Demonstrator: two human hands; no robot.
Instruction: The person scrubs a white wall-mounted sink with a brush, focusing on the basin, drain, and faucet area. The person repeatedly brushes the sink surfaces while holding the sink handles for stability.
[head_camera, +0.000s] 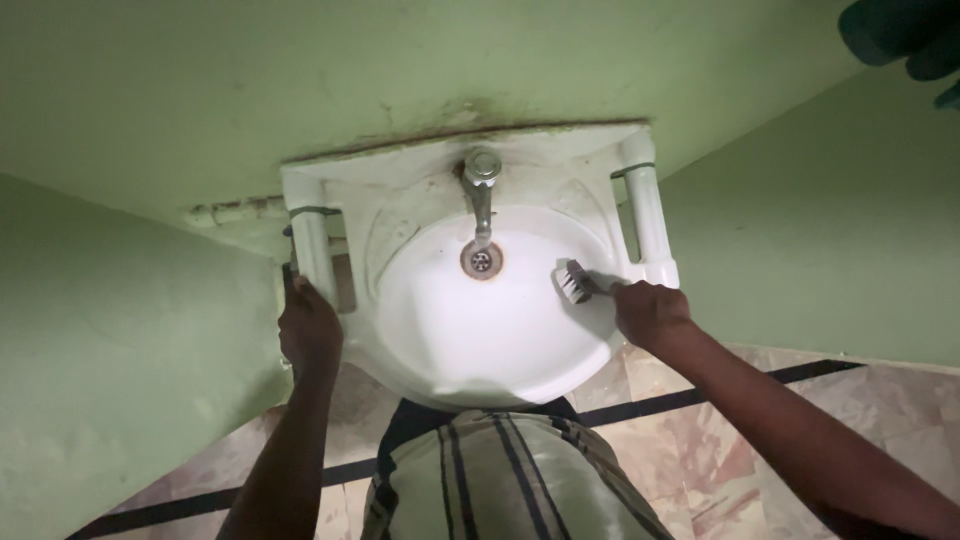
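A white wall-hung sink (420, 190) fills the middle of the head view, with a metal tap (481, 190) over its drain (481, 260). My right hand (650, 312) is closed around the handle of a small scrubbing brush (577, 282), whose bristles press against the right inner wall of the basin. My left hand (308, 325) grips the sink's left rim beside the soap ledge. The basin holds no water that I can see.
Green walls surround the sink on three sides. A stained pipe (235, 211) runs along the wall behind the left edge. Below lies a marbled floor (720, 450) with dark stripes. My striped garment (500, 480) stands close under the basin. A dark object (905, 35) hangs top right.
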